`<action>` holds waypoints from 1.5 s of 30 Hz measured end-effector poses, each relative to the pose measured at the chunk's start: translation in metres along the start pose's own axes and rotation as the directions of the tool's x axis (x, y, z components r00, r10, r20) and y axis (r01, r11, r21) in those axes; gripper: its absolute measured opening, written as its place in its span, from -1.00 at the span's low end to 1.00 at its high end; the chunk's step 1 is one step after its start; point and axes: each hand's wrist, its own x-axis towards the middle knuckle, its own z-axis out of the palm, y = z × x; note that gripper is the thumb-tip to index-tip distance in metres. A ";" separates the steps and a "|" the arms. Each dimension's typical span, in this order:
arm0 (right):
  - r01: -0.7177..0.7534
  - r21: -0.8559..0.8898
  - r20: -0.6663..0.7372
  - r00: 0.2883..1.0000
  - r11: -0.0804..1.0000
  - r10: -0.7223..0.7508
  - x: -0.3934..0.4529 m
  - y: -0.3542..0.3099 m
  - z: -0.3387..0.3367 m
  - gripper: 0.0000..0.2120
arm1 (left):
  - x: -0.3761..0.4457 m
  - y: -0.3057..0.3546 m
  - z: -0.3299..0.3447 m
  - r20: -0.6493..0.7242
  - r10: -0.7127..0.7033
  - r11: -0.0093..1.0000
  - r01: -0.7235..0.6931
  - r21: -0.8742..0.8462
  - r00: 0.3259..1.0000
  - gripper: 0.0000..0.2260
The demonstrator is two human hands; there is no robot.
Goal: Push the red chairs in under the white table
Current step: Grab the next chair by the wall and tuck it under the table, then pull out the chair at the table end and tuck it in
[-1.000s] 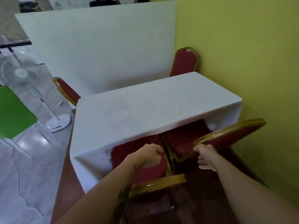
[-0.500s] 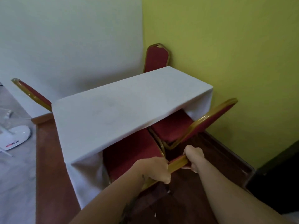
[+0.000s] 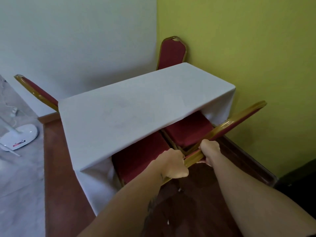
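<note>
Head view: near-left red chair (image 3: 142, 156) sits at the near side of the white table (image 3: 136, 106), seat partly under the tablecloth edge, gold backrest rail sticking out toward us. Our left hand (image 3: 172, 165) is clenched over that rail; our right hand (image 3: 209, 151) grasps the same rail further right. Just right of it, second red chair (image 3: 189, 129) has its seat partly under the table, backrest angled off to the right toward the yellow-green wall (image 3: 248, 48). Far side: third red chair (image 3: 171, 53) upright behind the table's far-right corner, fourth red chair (image 3: 37, 91) at the far-left corner, tilted in this wide view. White fan base (image 3: 18, 136) on the grey floor, far left. Brown floor strip (image 3: 56, 168) under the table.
</note>
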 end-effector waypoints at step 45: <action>0.865 -0.352 0.705 0.496 0.357 -0.506 -0.275 -0.196 0.587 -0.87 | -0.179 -0.552 -0.352 -0.594 -0.329 0.941 0.204 -0.270 0.734 -0.64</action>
